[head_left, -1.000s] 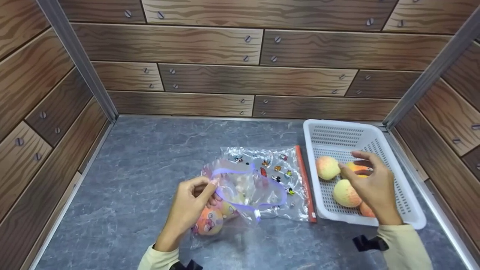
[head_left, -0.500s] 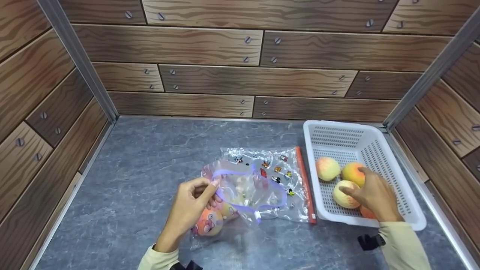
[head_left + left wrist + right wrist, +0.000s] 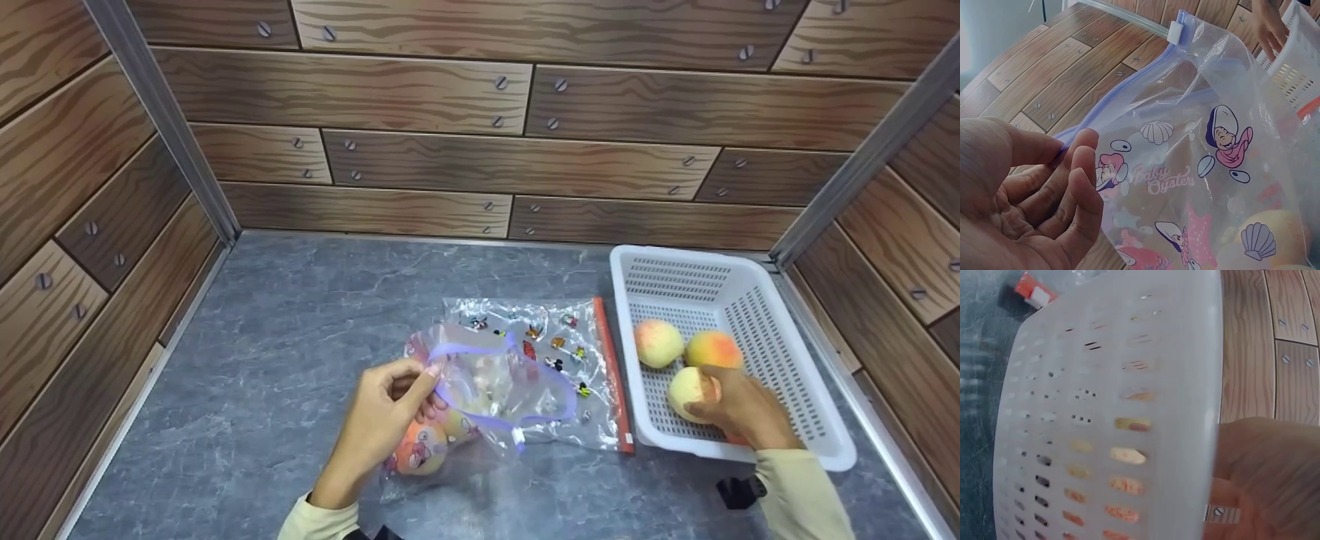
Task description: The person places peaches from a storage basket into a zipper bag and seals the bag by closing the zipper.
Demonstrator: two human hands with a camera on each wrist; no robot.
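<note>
My left hand (image 3: 388, 401) pinches the purple-edged rim of a clear zip bag (image 3: 525, 401), whose mouth gapes. Cartoon oysters and shells are printed on it in the left wrist view, and a white slider (image 3: 1175, 32) sits at the end of its purple edge. Peaches (image 3: 421, 450) lie inside the bag. Over in the white basket (image 3: 796, 352), my right hand (image 3: 750, 409) grips a yellow-red peach (image 3: 684, 391) between thumb and fingers. The basket wall hides most of that grasp in the right wrist view.
Two more peaches, a pale one (image 3: 658, 343) and an orange one (image 3: 714, 349), lie in the basket, with part of another under my right hand. A flat clear bag with a red zip edge (image 3: 615, 375) and small cartoon prints lies between the held bag and the basket.
My right hand has lowered into the basket and its thumb and fingers have closed around a peach. My left hand keeps its pinch on the bag rim. The head view has shifted slightly.
</note>
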